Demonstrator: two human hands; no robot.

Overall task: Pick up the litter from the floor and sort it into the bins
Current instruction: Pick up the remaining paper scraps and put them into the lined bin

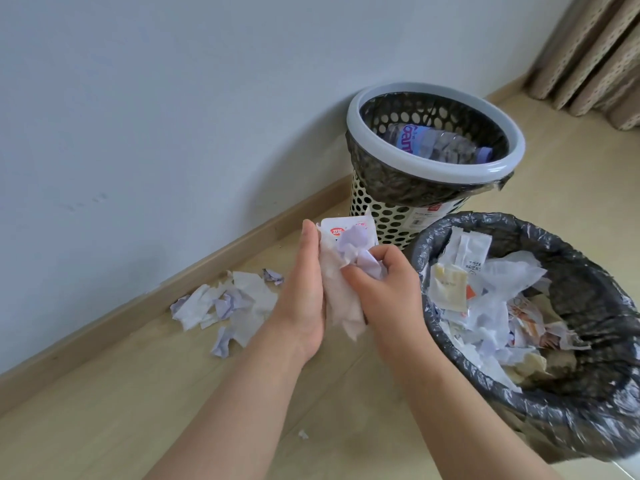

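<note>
Between my two hands is a bundle of litter (341,275): white tissue, crumpled lilac paper and a white packet with a red logo. My left hand (304,289) presses its straight fingers against the bundle's left side. My right hand (381,282) curls its fingers round the crumpled paper on the right. More torn white and lilac paper scraps (228,306) lie on the wooden floor by the skirting board. Just right of my hands stands a bin lined with a black bag (588,393), holding paper and wrappers. Behind it a perforated bin with a grey rim (356,109) holds a plastic bottle (443,142).
A pale wall with a wooden skirting board (138,306) runs along the left. A small white scrap (303,434) lies on the floor near my forearms. Patterned curtains (595,53) hang at the top right.
</note>
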